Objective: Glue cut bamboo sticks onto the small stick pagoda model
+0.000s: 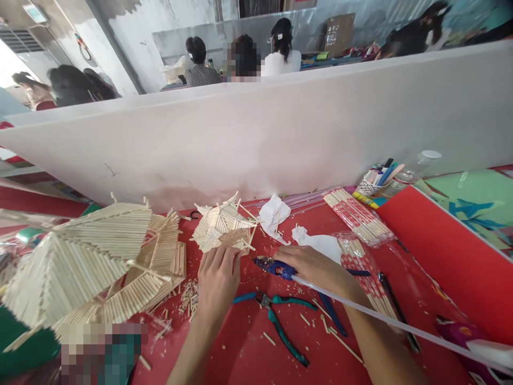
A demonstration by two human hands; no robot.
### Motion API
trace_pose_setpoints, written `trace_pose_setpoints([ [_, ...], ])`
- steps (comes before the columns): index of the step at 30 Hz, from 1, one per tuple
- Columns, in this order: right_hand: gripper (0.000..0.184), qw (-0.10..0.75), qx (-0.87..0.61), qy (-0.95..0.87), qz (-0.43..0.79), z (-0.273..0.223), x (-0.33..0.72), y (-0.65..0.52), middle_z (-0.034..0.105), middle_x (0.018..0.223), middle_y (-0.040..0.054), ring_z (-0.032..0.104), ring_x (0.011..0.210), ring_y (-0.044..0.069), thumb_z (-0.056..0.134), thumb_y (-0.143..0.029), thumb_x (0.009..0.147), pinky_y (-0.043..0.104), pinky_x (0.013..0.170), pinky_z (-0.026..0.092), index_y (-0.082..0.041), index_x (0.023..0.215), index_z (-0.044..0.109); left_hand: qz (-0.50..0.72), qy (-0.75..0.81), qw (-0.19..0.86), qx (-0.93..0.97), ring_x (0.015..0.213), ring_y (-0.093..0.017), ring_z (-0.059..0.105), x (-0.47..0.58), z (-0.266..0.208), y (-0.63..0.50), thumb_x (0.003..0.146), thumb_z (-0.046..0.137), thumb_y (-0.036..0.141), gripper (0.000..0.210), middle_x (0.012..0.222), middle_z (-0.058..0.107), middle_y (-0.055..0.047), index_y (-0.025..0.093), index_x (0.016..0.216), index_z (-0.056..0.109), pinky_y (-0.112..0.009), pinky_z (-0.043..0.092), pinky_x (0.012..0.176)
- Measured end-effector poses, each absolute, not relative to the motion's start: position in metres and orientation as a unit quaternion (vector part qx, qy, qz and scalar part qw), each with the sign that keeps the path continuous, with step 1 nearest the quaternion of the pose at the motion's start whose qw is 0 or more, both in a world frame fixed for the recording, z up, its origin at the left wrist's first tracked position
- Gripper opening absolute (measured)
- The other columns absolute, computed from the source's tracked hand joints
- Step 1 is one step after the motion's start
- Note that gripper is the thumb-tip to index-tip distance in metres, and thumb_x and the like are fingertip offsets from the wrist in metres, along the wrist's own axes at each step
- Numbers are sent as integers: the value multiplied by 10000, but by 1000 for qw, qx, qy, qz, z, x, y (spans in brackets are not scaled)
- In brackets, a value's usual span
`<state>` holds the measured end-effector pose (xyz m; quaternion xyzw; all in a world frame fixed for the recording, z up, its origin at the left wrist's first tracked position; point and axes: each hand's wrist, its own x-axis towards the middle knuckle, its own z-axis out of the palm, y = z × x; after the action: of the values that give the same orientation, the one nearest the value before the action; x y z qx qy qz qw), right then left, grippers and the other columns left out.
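Observation:
My left hand [219, 272] has its fingers bent together at the near edge of a small roof model [224, 224] built of thin wooden sticks, gripping that edge. My right hand [310, 263] is closed around a blue glue gun [282, 269], whose dirty tip points left toward the model. A long translucent glue stick [385, 316] runs from its back to the lower right. Below the hands, green-handled pliers [264, 300] lie with handles spread. Blue tool handles [333, 315] show beneath my right wrist; the rest is hidden.
A larger stick-built roof model [96, 262] fills the left. Packs of chopsticks [358, 216], crumpled white tissue [274, 214], a pen cup [371, 183] and a clear jar [412, 174] stand or lie to the right. A white partition [256, 139] crosses behind, with several people beyond it.

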<state>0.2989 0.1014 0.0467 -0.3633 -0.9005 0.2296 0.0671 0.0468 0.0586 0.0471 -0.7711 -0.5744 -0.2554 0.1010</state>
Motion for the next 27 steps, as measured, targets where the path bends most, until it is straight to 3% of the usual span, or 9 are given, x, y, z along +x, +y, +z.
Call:
trace_pose_setpoints([
  [9, 401, 104, -360, -888, 268, 44, 306, 106, 712, 1110, 59, 674, 959, 215, 572, -2, 830, 338, 794, 502, -231, 1152, 645, -193, -577, 148, -780, 796, -232, 610, 56, 50, 62, 1007, 521, 188, 172, 793, 663, -44, 225, 858, 599, -379, 416, 778],
  [16, 275, 90, -358, -893, 260, 38, 309, 109, 696, 1092, 59, 657, 942, 197, 617, -34, 850, 313, 780, 474, -202, 1067, 635, -210, -557, 162, -787, 833, -223, 614, 54, 47, 64, 976, 587, 182, 51, 882, 692, -39, 207, 966, 630, -352, 422, 797],
  [20, 221, 96, -358, -891, 262, 40, 308, 109, 695, 1037, 50, 655, 912, 192, 575, -37, 890, 314, 754, 467, -198, 1029, 634, -222, -538, 147, -799, 872, -222, 619, 48, 44, 66, 956, 581, 123, 139, 932, 704, -47, 206, 1044, 650, -343, 423, 814],
  [27, 311, 88, -355, -896, 253, 33, 309, 110, 692, 1109, 61, 660, 961, 217, 592, -16, 843, 333, 763, 460, -198, 1090, 644, -219, -513, 163, -813, 878, -232, 611, 42, 39, 67, 906, 602, 66, 239, 960, 714, -53, 215, 1074, 683, -354, 423, 830],
])
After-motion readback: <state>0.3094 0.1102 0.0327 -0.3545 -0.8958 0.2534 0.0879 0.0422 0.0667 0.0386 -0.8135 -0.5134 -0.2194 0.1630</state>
